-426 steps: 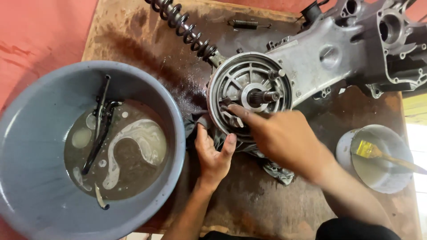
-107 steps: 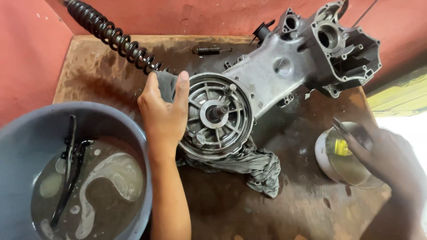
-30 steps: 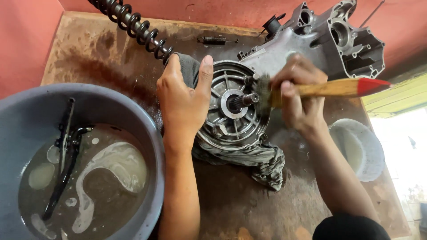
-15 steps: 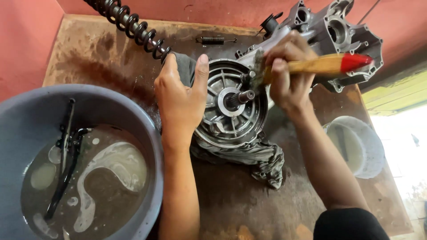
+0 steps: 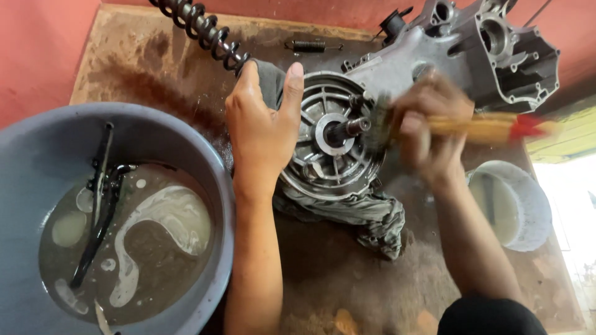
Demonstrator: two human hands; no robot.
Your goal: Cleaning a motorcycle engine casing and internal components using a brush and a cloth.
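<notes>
Sitting at the far left, a grey basin (image 5: 186,149) held murky, foamy liquid with a dark metal part (image 5: 99,205) lying in it. Just right of it, the left hand (image 5: 264,127) lay flat, fingers spread, against the left rim of the round finned engine wheel (image 5: 329,139), which rested on a grey rag (image 5: 366,214). Further right, the blurred right hand (image 5: 431,127) was clamped around a wooden-handled brush (image 5: 478,127), its bristles at the wheel's centre shaft, with a white cup (image 5: 528,205) near the wrist.

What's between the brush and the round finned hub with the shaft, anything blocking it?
Nothing visible blocks it. The right hand holds the brush with its bristles already at the hub beside the shaft. The left hand rests on the hub's left rim, clear of the bristles.
</notes>
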